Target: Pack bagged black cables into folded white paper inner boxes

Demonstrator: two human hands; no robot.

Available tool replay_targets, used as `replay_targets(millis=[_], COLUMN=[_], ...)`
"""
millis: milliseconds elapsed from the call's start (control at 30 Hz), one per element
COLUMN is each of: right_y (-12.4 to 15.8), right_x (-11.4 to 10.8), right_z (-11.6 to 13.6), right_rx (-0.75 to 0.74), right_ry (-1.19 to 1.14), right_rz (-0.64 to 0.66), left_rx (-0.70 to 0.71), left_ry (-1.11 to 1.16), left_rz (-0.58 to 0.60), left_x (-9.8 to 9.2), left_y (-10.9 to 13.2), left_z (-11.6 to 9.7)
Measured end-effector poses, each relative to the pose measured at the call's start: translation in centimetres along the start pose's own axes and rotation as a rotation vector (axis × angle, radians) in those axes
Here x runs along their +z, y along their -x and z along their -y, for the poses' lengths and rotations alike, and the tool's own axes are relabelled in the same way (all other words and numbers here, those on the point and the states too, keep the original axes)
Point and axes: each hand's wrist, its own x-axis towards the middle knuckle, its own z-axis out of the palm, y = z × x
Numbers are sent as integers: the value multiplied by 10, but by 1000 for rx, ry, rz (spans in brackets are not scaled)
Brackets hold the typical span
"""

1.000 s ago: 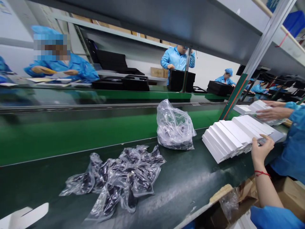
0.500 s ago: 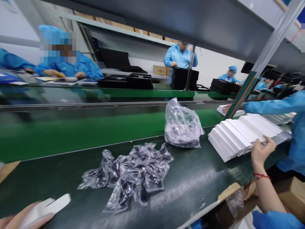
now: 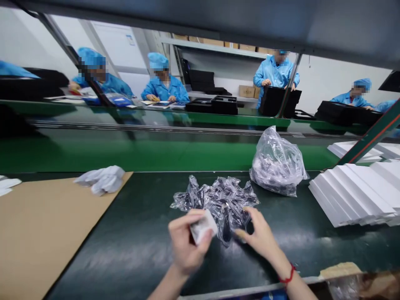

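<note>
My left hand (image 3: 187, 241) is closed around a small white box (image 3: 204, 227), its end turned toward the far side and slightly blurred. Just beyond lies a pile of clear plastic bags (image 3: 215, 198) with dark items inside; I cannot make out what they are. At the pile's right edge is my right hand (image 3: 261, 235), thumb and fingers apart with nothing gripped. A red string sits on that wrist. Whether its fingertips touch the nearest bag is unclear.
A larger clear bag (image 3: 278, 166) stands behind the pile. White flat boxes (image 3: 359, 196) are stacked at the right. Brown cardboard (image 3: 46, 225) with a crumpled white cloth (image 3: 104, 179) lies left. A slanted post (image 3: 368, 137) rises at right; several co-workers sit or stand across the bench.
The view has swung left. My right hand has left the white box stack and come to the bagged items. My left hand has brought the white box in from the lower left.
</note>
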Motion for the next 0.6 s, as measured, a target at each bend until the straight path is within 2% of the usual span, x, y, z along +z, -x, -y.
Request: replay_targets(millis=[100,200,267,333,467,533,600], right_y=[2,-1,-6,-8,-1,8,18], right_x=[23,17,-2,-31,-99,-128,-150], right_z=[6,-1,-5,-2,24,42,60], right_rx=[99,238,327,401,477,461,345], right_ry=[-55,-149,-240,-344,-513,-524,-381], right_rz=[29,-16,-51,-81,-122,-150,-142], left_rx=[70,53,53,53,-2,-10,33], left_ry=[327,376,358,330,192,143,137], left_rz=[32,61,83,119,200,227,245], left_x=[37,61,73,83,99,103,105], left_y=[19,36,45,51,52,50,50], left_z=[-25,-37,-39,-39,-39,-39,-39])
